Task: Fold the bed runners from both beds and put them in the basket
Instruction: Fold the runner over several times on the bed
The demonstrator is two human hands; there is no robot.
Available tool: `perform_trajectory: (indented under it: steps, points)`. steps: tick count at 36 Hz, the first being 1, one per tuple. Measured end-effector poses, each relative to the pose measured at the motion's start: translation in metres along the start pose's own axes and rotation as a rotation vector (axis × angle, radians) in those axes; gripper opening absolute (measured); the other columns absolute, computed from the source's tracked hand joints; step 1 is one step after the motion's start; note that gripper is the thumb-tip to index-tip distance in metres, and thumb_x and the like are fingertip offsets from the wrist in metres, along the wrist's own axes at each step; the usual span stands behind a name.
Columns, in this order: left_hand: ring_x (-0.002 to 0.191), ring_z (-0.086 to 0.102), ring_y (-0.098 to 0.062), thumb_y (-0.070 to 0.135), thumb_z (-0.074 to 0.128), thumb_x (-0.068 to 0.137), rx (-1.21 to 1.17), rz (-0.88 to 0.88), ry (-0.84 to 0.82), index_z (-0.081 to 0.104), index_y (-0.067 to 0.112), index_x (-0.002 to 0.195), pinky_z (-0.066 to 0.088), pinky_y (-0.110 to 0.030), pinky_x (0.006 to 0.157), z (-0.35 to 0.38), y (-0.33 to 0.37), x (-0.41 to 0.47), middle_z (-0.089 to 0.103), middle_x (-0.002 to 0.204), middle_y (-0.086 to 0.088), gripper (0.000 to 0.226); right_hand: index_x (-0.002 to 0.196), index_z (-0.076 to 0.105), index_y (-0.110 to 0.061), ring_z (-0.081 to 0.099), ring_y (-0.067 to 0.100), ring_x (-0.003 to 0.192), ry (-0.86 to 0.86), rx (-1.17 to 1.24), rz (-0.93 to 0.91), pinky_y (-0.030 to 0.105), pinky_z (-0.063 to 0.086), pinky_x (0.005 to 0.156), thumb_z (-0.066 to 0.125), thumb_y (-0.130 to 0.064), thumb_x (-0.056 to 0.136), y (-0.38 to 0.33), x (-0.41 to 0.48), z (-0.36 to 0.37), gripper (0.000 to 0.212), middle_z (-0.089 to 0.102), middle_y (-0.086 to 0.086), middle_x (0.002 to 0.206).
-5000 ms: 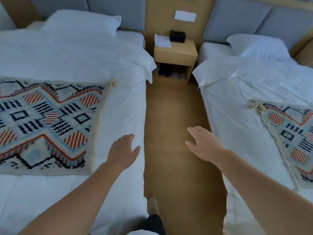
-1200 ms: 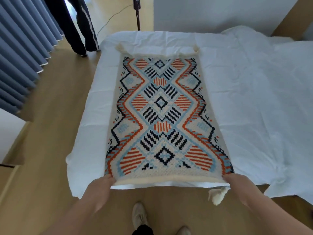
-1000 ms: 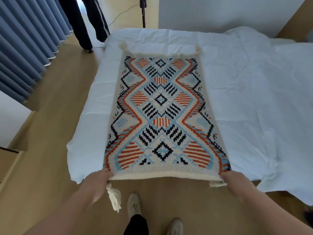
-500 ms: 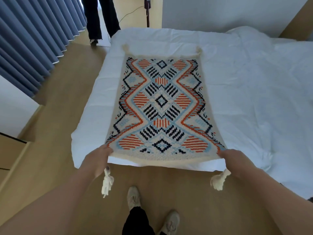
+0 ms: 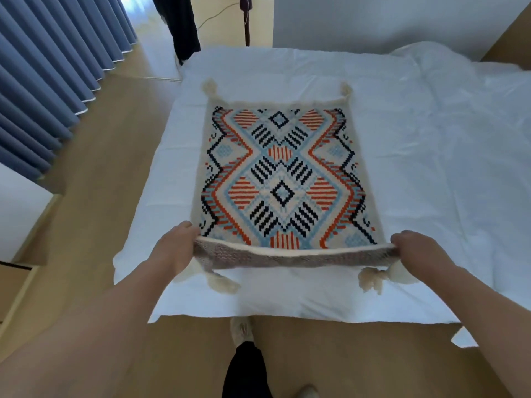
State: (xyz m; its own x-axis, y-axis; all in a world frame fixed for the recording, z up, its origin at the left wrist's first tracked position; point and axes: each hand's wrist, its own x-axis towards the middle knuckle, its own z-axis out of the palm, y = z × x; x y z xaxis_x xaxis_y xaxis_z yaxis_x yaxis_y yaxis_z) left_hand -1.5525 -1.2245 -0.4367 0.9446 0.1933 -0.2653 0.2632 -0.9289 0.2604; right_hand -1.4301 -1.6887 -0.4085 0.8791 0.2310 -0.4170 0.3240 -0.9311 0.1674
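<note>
A woven bed runner [image 5: 283,179] with orange, black and light-blue diamonds lies lengthwise on the white bed [image 5: 431,168]. Its near edge is lifted off the sheet and curls over, showing the grey underside. My left hand [image 5: 175,249] grips the near left corner and my right hand [image 5: 415,248] grips the near right corner. Cream tassels hang below both held corners; two more lie at the far corners. No basket is in view.
Blue curtains [image 5: 48,81] hang along the left wall above the wooden floor [image 5: 94,173]. A person's dark trouser legs [image 5: 184,27] stand beyond the bed's far left corner. My feet [image 5: 242,330] are at the bed's near edge.
Both hands, holding the runner's near corners, have lifted that edge and carried it forward over the bed, so the underside shows. I have stepped closer to the bed.
</note>
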Motion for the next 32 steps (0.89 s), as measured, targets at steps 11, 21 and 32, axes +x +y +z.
perform_trajectory:
  steps: [11, 21, 32]
  points:
    - [0.097, 0.058, -0.032, 0.011, 0.044, 0.093, 0.102, 0.14, -0.029, 0.062, 0.012, 0.103, 0.047, -0.039, 0.08, -0.015, -0.001, 0.206, 0.058, 0.104, -0.009, 0.02, 0.079, 0.051, -0.015, 0.059, 0.028, 0.078, -0.007, -0.023, 0.056, 0.03, 0.041, 0.063, 0.05, -0.006, 0.082, -0.006, 0.158, -0.019, 0.01, 0.049, 0.004, 0.079]
    - [0.119, 0.046, -0.033, 0.016, 0.054, 0.085, 0.234, -0.12, -0.111, 0.039, 0.015, 0.139, 0.04, -0.043, 0.098, 0.047, 0.008, 0.248, 0.046, 0.135, -0.013, 0.056, 0.142, 0.028, -0.012, 0.049, 0.04, 0.108, -0.097, 0.028, 0.131, 0.046, 0.046, 0.08, 0.065, -0.022, 0.082, 0.0, 0.264, 0.014, 0.07, 0.042, 0.02, 0.125]
    - [0.147, 0.012, -0.026, 0.058, 0.046, 0.089, 0.251, 0.117, -0.443, 0.036, 0.034, 0.143, 0.003, -0.045, 0.119, 0.113, 0.012, 0.185, 0.017, 0.16, -0.006, 0.059, 0.148, 0.027, -0.019, 0.022, 0.037, 0.143, -0.314, -0.027, -0.213, 0.048, 0.026, 0.114, 0.051, -0.069, 0.077, -0.025, 0.206, 0.102, 0.089, 0.019, 0.018, 0.157]
